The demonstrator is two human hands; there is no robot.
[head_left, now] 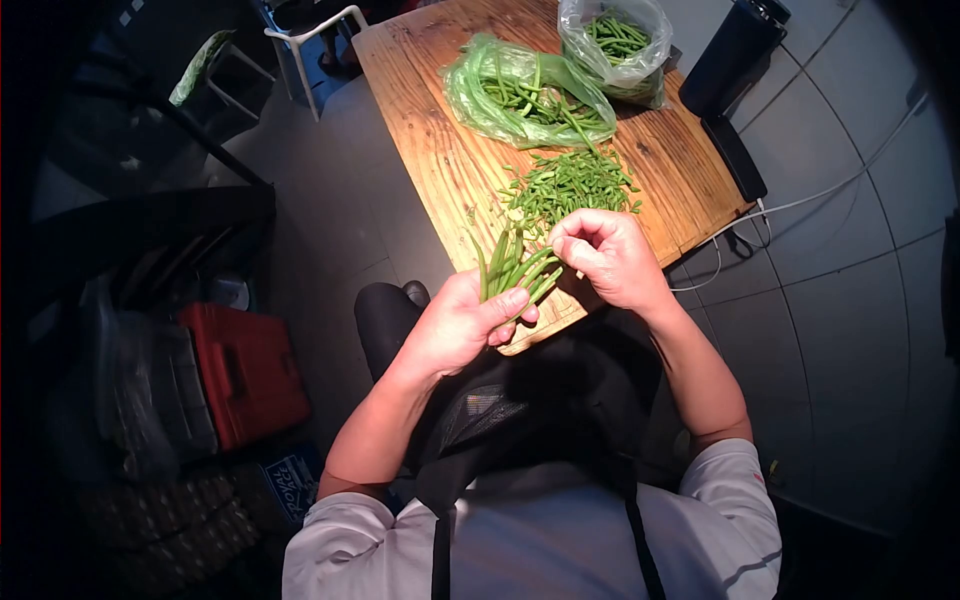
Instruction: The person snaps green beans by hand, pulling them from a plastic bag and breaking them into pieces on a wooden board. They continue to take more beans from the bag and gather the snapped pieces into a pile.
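My left hand (462, 322) is closed round a bunch of long green beans (512, 272), whose ends fan out past the fingers over the table's near corner. Right beside the bunch, my right hand (612, 262) is closed in a pinch, thumb and forefinger meeting at the end of a green bean. Its other fingers are curled in. Just beyond both hands lies a pile of short broken bean pieces (575, 188) on the wooden table (420, 110).
Farther back sit a green plastic bag (468, 95) of long beans and a clear plastic bag (655, 40) with more beans. A dark cylinder (735, 55) and a black box (735, 160) with cables stand at the right edge. A red case (245, 375) is on the left.
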